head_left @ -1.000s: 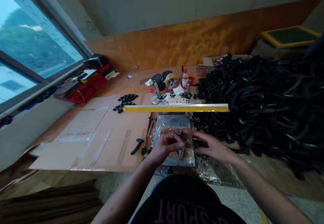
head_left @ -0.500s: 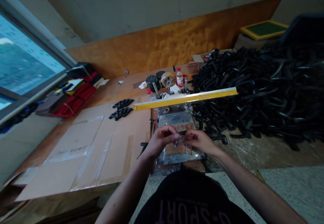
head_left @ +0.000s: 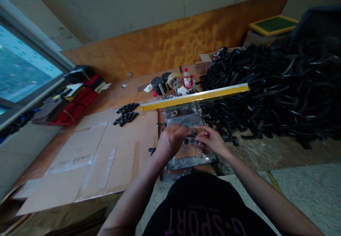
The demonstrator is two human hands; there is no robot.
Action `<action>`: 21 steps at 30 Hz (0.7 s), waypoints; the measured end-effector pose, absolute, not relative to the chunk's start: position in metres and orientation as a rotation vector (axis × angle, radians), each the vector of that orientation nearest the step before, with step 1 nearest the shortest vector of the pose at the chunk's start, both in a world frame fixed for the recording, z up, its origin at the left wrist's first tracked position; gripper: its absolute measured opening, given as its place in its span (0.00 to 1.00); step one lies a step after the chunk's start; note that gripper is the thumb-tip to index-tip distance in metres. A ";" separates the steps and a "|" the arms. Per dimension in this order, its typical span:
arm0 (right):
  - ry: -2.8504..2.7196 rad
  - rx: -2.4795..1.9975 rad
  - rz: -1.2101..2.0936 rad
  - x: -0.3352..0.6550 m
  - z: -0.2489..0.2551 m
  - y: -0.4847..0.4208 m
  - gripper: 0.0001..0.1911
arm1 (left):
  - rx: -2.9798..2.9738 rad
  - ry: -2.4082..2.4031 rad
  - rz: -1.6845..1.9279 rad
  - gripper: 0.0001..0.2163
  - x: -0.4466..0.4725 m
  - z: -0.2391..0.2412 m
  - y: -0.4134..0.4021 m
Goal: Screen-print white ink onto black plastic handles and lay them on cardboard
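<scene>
Right, left to right: flattened cardboard sheets cover the bench on the left, seemingly as a lay-down surface, with two small stacks of black curved parts parked on the far edge, out of the way of the hands. At centre sits a metal jig plate under a yellow-edged bar that is tilted, high on the right, probably lifted to give access to the plate. The left hand and right hand meet over the plate, fingertips touching. Both sets of fingers are curled in and pinching a small dark piece between them, held just above the plate's middle; too small and blurred to name better. Behind the bar: a tape roll and a small bottle, near but apart. On the right a big heap of black plastic handles lies just beside the jig, within easy reach of the right arm.
</scene>
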State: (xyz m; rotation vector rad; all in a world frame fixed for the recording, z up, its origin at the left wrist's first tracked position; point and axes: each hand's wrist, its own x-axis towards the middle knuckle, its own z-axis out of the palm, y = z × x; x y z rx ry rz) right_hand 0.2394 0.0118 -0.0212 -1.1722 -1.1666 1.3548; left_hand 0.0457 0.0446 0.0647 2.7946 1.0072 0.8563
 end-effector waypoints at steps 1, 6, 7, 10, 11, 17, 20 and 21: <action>-1.131 -1.180 1.381 0.241 -0.021 0.012 0.26 | 2.819 0.992 0.845 0.09 0.047 0.063 0.044; -1.150 -1.321 1.392 0.254 -0.017 0.013 0.28 | 2.899 0.977 0.853 0.07 0.046 0.063 0.044; -1.180 -1.346 1.363 0.257 -0.016 0.013 0.27 | 2.914 0.988 0.866 0.07 0.046 0.064 0.045; -1.336 -1.381 1.113 0.262 -0.009 0.011 0.24 | 2.940 0.997 0.861 0.08 0.046 0.067 0.046; -1.392 -1.364 1.000 0.262 -0.004 0.011 0.23 | 2.938 0.993 0.851 0.08 0.047 0.068 0.047; -1.695 -1.097 0.568 0.250 0.029 0.016 0.19 | 2.909 0.851 0.781 0.07 0.053 0.068 0.046; -1.740 -1.114 0.562 0.245 0.031 0.020 0.16 | 2.897 0.852 0.770 0.07 0.053 0.068 0.043; -1.734 -1.139 0.575 0.244 0.030 0.020 0.14 | 2.897 0.863 0.761 0.07 0.052 0.068 0.042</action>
